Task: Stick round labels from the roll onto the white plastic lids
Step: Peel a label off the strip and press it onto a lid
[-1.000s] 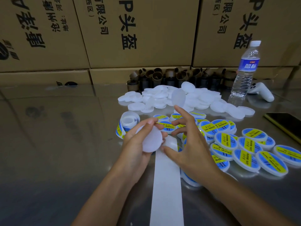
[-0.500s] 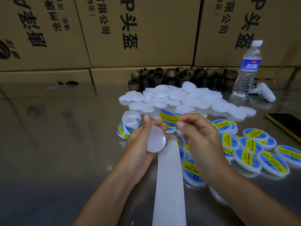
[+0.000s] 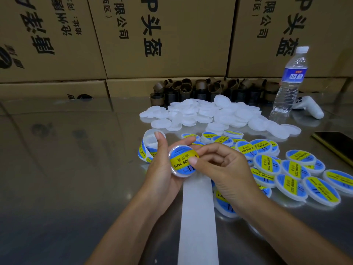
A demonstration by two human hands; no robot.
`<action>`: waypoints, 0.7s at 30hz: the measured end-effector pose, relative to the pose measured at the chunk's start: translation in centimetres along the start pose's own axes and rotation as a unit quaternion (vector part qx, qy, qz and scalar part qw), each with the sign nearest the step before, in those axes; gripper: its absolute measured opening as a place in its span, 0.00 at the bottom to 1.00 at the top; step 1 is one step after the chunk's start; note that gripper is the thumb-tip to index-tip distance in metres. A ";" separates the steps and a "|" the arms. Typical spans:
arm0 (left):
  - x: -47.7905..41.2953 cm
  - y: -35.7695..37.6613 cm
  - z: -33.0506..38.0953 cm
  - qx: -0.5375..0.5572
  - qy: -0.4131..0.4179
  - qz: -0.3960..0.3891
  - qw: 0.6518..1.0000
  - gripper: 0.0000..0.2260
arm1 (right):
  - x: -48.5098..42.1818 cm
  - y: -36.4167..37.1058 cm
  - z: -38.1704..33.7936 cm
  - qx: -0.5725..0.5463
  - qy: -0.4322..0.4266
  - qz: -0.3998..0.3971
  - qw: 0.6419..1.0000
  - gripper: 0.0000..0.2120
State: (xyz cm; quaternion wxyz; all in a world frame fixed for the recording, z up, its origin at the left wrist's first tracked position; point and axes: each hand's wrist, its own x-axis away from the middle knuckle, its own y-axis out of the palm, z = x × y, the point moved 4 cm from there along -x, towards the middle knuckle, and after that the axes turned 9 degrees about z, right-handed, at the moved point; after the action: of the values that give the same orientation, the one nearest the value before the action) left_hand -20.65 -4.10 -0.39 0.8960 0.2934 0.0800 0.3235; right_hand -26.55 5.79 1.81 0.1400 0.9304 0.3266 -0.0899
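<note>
- Label (image 3: 181, 162) now on white lid (image 3: 178, 175), bare half a second ago; left hand (image 3: 160, 169) gripping it above table (image 3: 76, 169) centre.
- Right hand (image 3: 227, 169) curled, thumb pressing label, seemingly pinching rim.
- Nearly done; bare lids (image 3: 210, 113) waiting toward far edge.

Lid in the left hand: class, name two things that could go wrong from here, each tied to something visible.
1. The thumb of the right hand presses the label at one edge of the lid only; it could set creased or off-centre.
2. The backing strip runs between the forearms; a moving arm might drag the roll.
</note>
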 end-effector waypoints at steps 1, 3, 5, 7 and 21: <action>0.0 0.0 0.0 0.000 0.001 0.000 1.000 0.36 | 0.0 0.0 0.0 0.005 0.000 0.001 1.000 0.08; 0.0 0.0 0.0 -0.006 0.004 0.004 1.000 0.35 | 0.0 0.0 0.0 0.014 -0.001 0.004 1.000 0.08; 0.1 0.0 0.0 -0.015 0.005 0.005 1.000 0.35 | -0.1 -0.1 0.1 0.023 -0.005 0.009 1.000 0.08; 0.2 0.1 0.0 -0.026 0.004 0.008 1.000 0.34 | -0.1 -0.2 0.1 0.027 -0.007 0.016 0.999 0.08; 0.5 0.2 0.1 -0.030 0.021 0.023 0.999 0.30 | -0.2 -0.4 0.4 0.036 -0.014 0.034 0.999 0.08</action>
State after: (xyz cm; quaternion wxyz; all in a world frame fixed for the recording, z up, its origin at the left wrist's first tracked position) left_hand -20.33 -3.66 -0.19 0.8951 0.2607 0.0824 0.3521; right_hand -26.96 5.83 1.36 0.1143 0.9440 0.2893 -0.1101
